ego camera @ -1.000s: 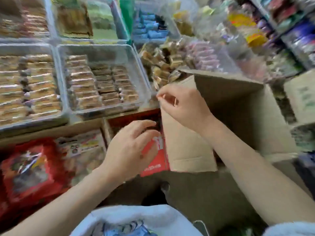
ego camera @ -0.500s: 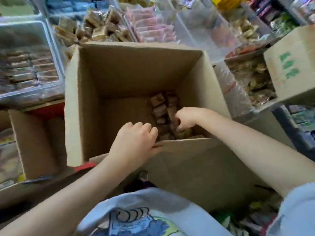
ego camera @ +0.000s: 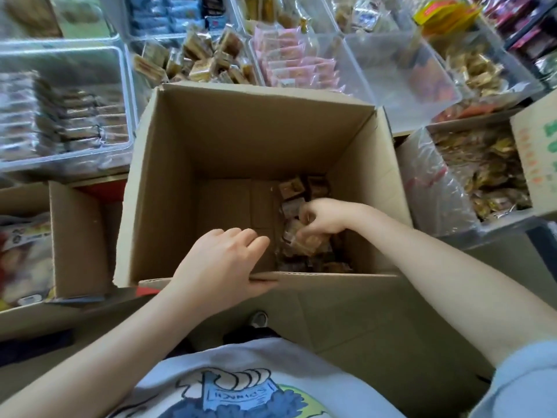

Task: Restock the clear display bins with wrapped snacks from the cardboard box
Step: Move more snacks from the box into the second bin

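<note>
Wrapped snacks [ego camera: 304, 233] piled in R corner of cardboard box [ego camera: 241, 140] floor. Right hand [ego camera: 324, 217] curled round a few; left hand [ego camera: 223, 267] grips near rim. Prob. light, crinkly, slippery film; scoop several by bodies, not seams.

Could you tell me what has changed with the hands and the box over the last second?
The right hand left the box flap, reached down inside the cardboard box and now grips wrapped snacks. The left hand moved from the red packaging to the box's near rim, gripping it. The clear display bins stayed as they were.
</note>
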The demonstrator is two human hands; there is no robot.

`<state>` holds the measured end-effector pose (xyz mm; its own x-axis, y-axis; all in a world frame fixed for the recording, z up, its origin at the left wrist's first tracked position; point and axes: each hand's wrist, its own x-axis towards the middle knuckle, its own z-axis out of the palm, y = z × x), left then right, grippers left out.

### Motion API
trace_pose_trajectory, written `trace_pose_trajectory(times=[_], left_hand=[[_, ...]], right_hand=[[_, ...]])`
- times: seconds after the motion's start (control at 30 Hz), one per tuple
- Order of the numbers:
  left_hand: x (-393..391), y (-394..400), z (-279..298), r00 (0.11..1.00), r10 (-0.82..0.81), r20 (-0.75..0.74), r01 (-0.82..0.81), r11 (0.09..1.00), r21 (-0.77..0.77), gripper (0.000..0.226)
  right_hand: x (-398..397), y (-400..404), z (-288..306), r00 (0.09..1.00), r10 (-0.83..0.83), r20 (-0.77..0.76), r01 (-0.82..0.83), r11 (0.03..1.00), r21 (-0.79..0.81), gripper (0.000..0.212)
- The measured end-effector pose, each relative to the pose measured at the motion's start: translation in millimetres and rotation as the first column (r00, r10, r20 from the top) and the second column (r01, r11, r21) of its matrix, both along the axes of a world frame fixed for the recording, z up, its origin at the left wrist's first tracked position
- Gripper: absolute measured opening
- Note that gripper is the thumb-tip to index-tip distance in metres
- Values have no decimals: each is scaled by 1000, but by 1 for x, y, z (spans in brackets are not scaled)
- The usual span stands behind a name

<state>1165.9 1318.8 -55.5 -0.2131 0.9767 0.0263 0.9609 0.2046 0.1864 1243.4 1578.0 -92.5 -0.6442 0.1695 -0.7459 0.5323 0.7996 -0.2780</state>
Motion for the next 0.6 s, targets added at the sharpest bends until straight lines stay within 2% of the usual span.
trace_pose_trajectory(times=[0.07,0.1,0.17,0.23,0.33,0.37,0.43,0.5,0.57,0.6], left_hand=[[2,-4,8,984,48,171,-60,996,60,80],[1,-6,14,963,85,256,-119,985,122,81],[-13,-11,29,937,160,312,-252,926,282,76],[-40,-19,45,913,215,348,-338,875,347,77],[-85,-39,66,863,147,483,-351,862,366,73],[-99,-49,71,833,112,542,-357,857,371,64],[-127,-74,78,742,71,667,-422,822,382,46],[-157,-107,83,563,69,824,-568,757,324,38],[-192,-146,82,400,64,914,-683,686,251,35],[-212,-169,78,363,87,928,-717,662,219,34]], right_hand=[[-14,-1,24,964,-228,-135,193,954,-229,38],[-21,-5,36,930,-335,-155,259,891,-373,34],[-35,-17,60,862,-498,-94,333,697,-635,37],[-53,-34,84,845,-534,-11,343,558,-756,44],[-94,-69,113,889,-455,52,282,453,-846,42],[-110,-83,119,905,-422,57,256,434,-864,38],[-141,-113,127,936,-351,8,179,456,-872,36],[-174,-148,132,948,-311,-70,108,521,-847,35],[-213,-185,134,909,-394,-135,132,580,-804,35],[-235,-205,132,876,-455,-160,165,595,-786,39]])
